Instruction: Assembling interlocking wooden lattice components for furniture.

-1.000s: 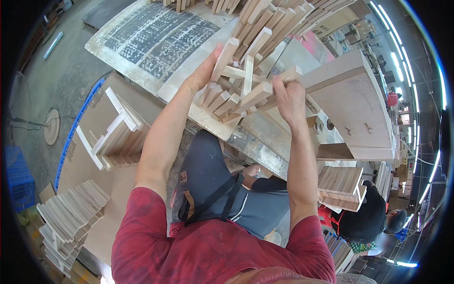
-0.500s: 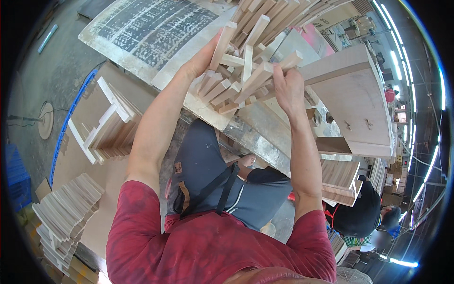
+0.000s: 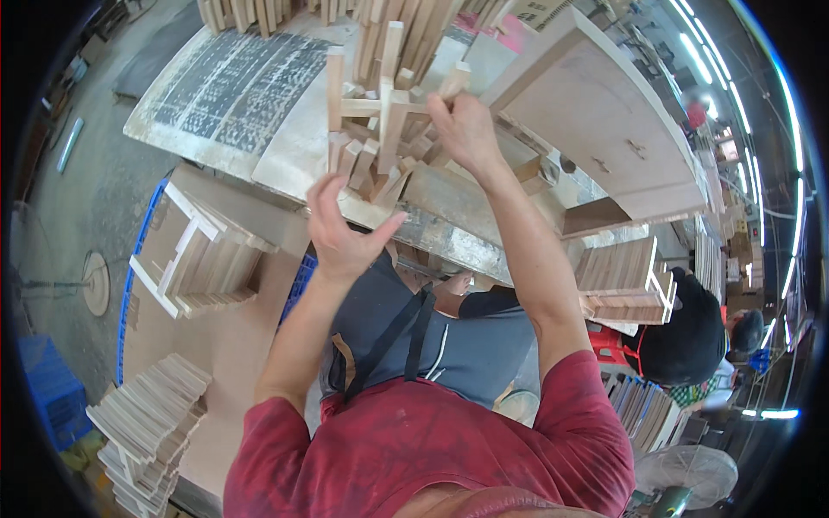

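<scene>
My right hand (image 3: 467, 131) is closed round a pale wooden strip (image 3: 454, 79), whose squared end sticks up past my fingers. My left hand (image 3: 345, 237) is in front of the bench edge, fingers spread and holding nothing. Between and beyond the hands is a cluster of short wooden pieces (image 3: 361, 164) on the worktable (image 3: 285, 168). Among them a post (image 3: 335, 86) stands upright, with a crossbar (image 3: 361, 108) running right from it towards my right hand. Whether the crossbar joins the held strip is hard to make out.
Bundles of long strips (image 3: 414, 39) stand at the far side. A big plywood box (image 3: 596, 129) rises at right. Stacked wooden frames (image 3: 211, 268) lie on a brown board at left, more strips (image 3: 151, 406) nearer. A person in black (image 3: 682, 332) is at far right.
My left hand has let go of the upright wooden piece and drawn back towards me, opening. My right hand keeps its hold, and has shifted left in the picture as the view turned.
</scene>
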A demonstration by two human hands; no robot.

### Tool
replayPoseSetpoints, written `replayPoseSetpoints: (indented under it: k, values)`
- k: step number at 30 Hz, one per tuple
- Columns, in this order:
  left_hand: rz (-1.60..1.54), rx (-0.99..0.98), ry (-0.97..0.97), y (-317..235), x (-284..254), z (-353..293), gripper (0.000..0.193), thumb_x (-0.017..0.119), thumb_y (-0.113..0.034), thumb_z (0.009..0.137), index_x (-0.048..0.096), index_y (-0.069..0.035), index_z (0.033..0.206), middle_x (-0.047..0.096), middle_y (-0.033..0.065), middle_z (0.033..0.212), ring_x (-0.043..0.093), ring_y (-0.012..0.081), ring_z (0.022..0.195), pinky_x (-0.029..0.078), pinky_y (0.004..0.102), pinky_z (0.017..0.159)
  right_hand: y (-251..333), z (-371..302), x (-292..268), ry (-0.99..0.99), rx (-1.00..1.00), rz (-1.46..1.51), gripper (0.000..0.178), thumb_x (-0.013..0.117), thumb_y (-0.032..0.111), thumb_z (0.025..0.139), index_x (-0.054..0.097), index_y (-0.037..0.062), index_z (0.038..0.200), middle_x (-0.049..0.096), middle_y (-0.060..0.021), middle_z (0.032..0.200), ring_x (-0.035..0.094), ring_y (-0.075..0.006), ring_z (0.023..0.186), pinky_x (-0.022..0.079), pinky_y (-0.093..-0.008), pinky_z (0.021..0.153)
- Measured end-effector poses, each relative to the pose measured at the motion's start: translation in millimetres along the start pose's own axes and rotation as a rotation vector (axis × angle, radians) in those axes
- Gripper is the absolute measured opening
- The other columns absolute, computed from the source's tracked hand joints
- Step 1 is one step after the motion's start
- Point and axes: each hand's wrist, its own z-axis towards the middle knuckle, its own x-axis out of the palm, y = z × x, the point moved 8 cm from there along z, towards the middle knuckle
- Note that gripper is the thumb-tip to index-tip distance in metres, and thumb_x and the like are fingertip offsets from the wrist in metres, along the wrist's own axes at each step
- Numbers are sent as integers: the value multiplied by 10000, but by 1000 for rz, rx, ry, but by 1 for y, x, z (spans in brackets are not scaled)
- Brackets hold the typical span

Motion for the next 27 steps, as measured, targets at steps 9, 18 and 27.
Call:
replayPoseSetpoints:
  k: [9, 18, 27]
  values:
    - [139, -102, -34, 31, 17, -9, 751, 921, -207, 730, 500, 67, 1289, 551, 239, 1239, 630, 410, 1072, 550, 474, 917, 22, -26, 31, 5, -142, 52, 387, 539, 353, 966, 679, 7, 866, 679, -230, 829, 678, -428, 823, 551, -512, 742]
    - [174, -173, 111, 47, 31, -21, 528, 882, -207, 789, 599, 37, 1162, 679, 165, 1028, 695, 344, 1000, 564, 437, 852, 35, -59, 0, -219, -214, 90, 446, 611, 380, 948, 655, -56, 863, 655, -231, 680, 679, -437, 709, 546, -509, 696]
    - [100, -263, 131, 35, 21, -15, 507, 863, -283, 809, 654, 47, 1131, 741, 189, 1059, 717, 321, 988, 562, 415, 867, 56, -46, 39, 24, -378, -192, 348, 645, 472, 843, 722, 155, 965, 688, -153, 757, 706, -359, 733, 563, -460, 663]
